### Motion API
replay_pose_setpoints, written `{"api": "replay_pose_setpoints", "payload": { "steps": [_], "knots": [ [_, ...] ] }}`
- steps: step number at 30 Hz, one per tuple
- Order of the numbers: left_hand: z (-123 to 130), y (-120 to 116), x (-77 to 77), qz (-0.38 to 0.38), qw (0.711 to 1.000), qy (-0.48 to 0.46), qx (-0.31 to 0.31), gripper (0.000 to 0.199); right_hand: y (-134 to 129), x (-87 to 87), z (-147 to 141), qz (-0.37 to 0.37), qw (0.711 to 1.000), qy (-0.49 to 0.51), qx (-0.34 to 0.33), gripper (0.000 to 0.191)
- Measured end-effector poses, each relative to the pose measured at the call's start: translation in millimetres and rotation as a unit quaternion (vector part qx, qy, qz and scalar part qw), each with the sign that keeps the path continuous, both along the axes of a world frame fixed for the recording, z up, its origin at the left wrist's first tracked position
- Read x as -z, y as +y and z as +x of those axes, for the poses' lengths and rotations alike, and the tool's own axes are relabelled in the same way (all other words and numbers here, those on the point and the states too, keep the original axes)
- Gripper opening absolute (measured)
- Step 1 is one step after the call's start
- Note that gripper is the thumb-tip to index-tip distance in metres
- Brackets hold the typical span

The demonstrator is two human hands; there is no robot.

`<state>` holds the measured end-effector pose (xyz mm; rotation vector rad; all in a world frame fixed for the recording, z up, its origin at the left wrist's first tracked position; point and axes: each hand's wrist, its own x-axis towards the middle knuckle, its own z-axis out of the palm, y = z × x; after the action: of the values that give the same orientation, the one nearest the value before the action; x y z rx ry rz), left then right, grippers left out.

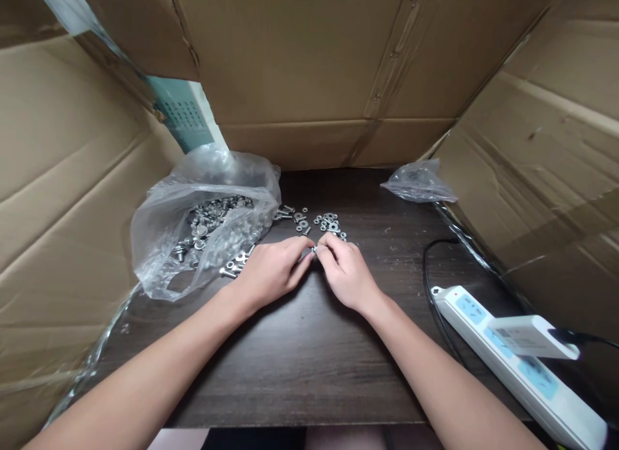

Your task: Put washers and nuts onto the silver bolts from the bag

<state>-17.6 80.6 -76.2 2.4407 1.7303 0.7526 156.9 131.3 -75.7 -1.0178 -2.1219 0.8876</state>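
Observation:
My left hand and my right hand meet over the middle of the dark table. Between their fingertips is a small metal fastener, pinched from both sides; its exact shape is too small to tell. Just beyond the fingers lie loose nuts and washers, with a few bolts to their left. More bolts and nuts rest beside my left wrist, partly hidden by that hand. An open clear plastic bag full of metal fasteners stands to the left.
Cardboard walls enclose the table at the back and both sides. At the back right lies a small clear bag. A white power strip with a plugged-in adapter and a black cable occupies the right side.

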Motion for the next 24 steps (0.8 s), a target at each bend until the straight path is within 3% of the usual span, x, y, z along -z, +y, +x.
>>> {"api": "replay_pose_setpoints", "payload": {
  "steps": [7,16,24],
  "knots": [
    [1.5,-0.2,-3.1,-0.018,1.0,0.004,-0.003,0.027,0.4,0.2,-1.7,0.004,1.0,-0.017,0.006,0.039],
    [1.1,0.1,-2.2,-0.011,1.0,0.006,-0.015,0.024,-1.3,-2.9,0.3,-0.008,1.0,0.018,-0.003,0.02],
    [0.8,-0.9,-1.0,-0.017,0.999,0.025,-0.019,0.025,-0.7,0.9,-2.1,-0.004,1.0,-0.02,0.008,0.029]
  ]
}}
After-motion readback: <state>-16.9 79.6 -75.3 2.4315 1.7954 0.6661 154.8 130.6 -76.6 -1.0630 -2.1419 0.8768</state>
